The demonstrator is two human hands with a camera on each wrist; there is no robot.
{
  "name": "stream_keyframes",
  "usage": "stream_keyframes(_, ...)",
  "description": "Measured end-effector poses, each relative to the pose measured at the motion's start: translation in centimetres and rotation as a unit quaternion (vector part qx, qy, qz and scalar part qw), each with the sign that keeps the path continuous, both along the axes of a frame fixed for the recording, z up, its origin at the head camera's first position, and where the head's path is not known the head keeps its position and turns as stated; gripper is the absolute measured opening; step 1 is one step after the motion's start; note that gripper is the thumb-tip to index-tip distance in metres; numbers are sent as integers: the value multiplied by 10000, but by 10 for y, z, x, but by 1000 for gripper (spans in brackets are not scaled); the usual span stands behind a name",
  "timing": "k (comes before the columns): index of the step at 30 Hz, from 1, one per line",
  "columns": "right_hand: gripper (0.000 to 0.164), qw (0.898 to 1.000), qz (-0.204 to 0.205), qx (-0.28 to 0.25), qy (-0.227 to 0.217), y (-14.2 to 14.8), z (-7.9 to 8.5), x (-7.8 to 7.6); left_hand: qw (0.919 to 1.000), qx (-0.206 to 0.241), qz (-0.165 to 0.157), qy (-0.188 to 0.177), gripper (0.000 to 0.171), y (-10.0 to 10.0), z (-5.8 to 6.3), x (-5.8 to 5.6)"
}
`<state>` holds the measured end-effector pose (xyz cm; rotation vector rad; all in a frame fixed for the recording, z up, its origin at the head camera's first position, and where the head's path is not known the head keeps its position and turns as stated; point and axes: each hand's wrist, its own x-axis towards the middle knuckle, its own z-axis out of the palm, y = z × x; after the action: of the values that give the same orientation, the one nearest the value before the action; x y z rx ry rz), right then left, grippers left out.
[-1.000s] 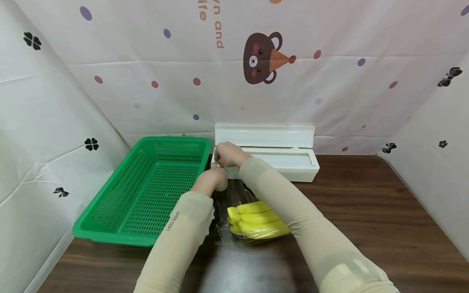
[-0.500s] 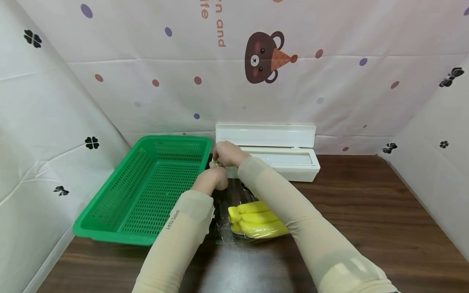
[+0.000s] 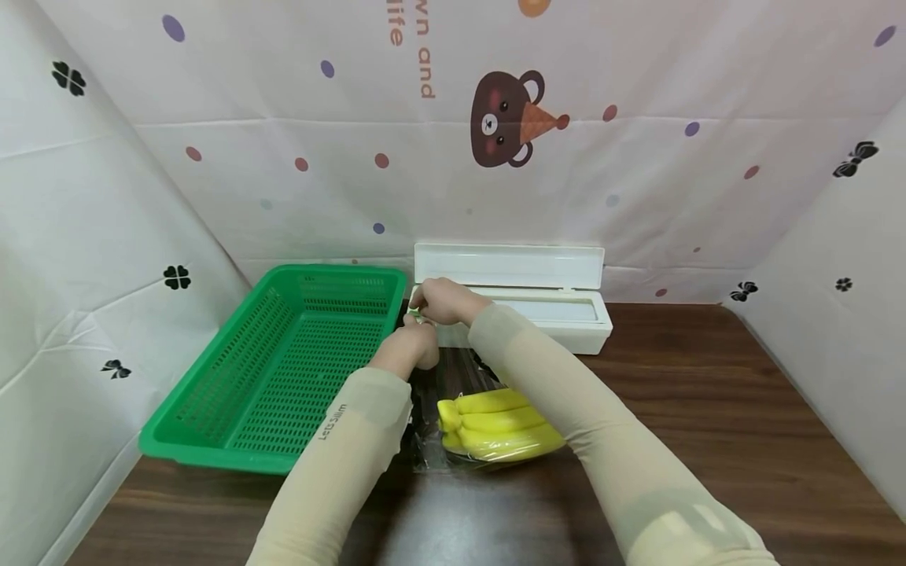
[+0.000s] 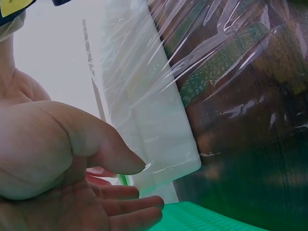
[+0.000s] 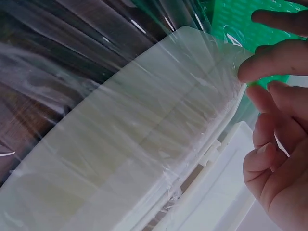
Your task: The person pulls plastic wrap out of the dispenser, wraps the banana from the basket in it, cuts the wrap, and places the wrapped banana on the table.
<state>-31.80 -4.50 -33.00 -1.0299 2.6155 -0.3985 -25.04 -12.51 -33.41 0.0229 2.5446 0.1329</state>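
A white cling film dispenser [image 3: 559,334] stands at the back with its lid [image 3: 510,267] raised. Clear cling film [image 5: 96,134] runs from it across the tabletop and over a bunch of yellow bananas [image 3: 495,424]. At the dispenser's left end, my right hand [image 3: 446,300] pinches a small green piece [image 3: 416,313] between its fingertips. My left hand [image 3: 414,343] is just in front, its thumb beside the dispenser's corner in the left wrist view, three fingers extended below. Its index finger is hidden, so I cannot tell whether it grips the piece too.
A green slotted basket [image 3: 212,464] stands to the left, close to the left forearm. The dark wooden table [image 3: 708,393] extends to the right. White printed sheets [image 3: 283,94] hang behind and at both sides.
Both hands stay at the dispenser's left end, with only slight finger and arm movement. The head view shifts a little; film and bananas lie as before.
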Motion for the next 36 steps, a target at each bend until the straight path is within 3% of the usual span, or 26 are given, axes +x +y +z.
stream_keyframes(8,39,9994,122,81,-319,10,-1,5,9991,132,180,359,57,1,-2,8)
stream_keyframes(18,48,9990,178,1,-417,17,-5,5,9991,168,236,323,64,1,-6,7)
stream_keyframes(30,41,9992,57,-142,-361,35,2,6,9988,-45,167,454,63,4,0,9)
stream_keyframes(36,40,9994,98,-146,-303,43,2,7,9981,-112,-36,600,35,4,-1,8)
